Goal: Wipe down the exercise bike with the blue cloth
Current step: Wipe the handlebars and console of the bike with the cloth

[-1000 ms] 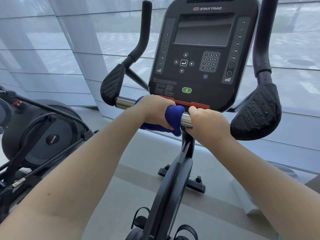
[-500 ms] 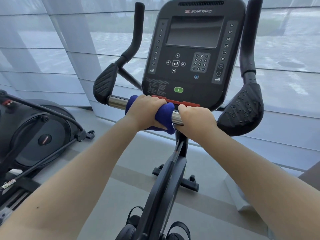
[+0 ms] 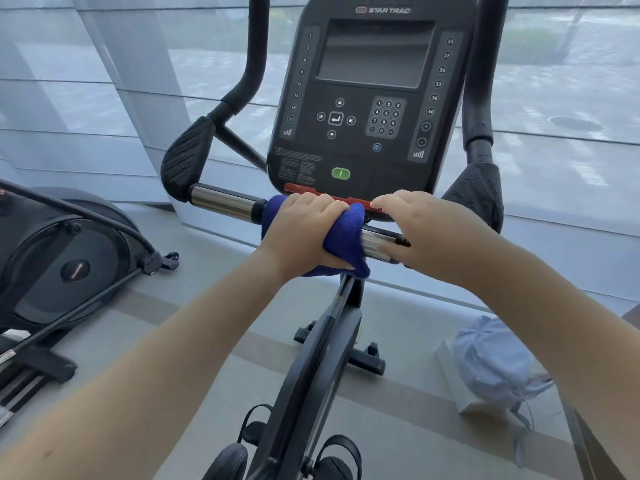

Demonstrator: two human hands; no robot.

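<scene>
Head view of the exercise bike point(image 3: 322, 348), looking over its handlebars towards a window.

The left hand point(image 3: 304, 230) grips the blue cloth point(image 3: 346, 233). Its fingers are curled over the top of the cloth and its thumb is tucked beneath. The cloth is wrapped round the crossbar point(image 3: 221, 204) just below the console point(image 3: 374, 98), and one corner hangs down beside the centre post.

To the left of the cloth, a bare chrome length of crossbar runs out to the left grip pad point(image 3: 185, 157).

The right hand point(image 3: 426, 226) lies over the crossbar just right of the cloth, with a short chrome stretch showing between them. Its fingertips reach the red strip point(image 3: 358, 202) along the console's lower edge. This area is slightly blurred, so I cannot tell whether the fingers close round the bar or only rest on it.

The right grip pad point(image 3: 479, 192) stands beyond the right hand, speckled with droplets or marks.

On the floor point(image 3: 207, 323), a second black machine point(image 3: 69, 258) sits to the left. A pale blue bag point(image 3: 491, 362) lies to the right, well apart from the bike's base.
</scene>
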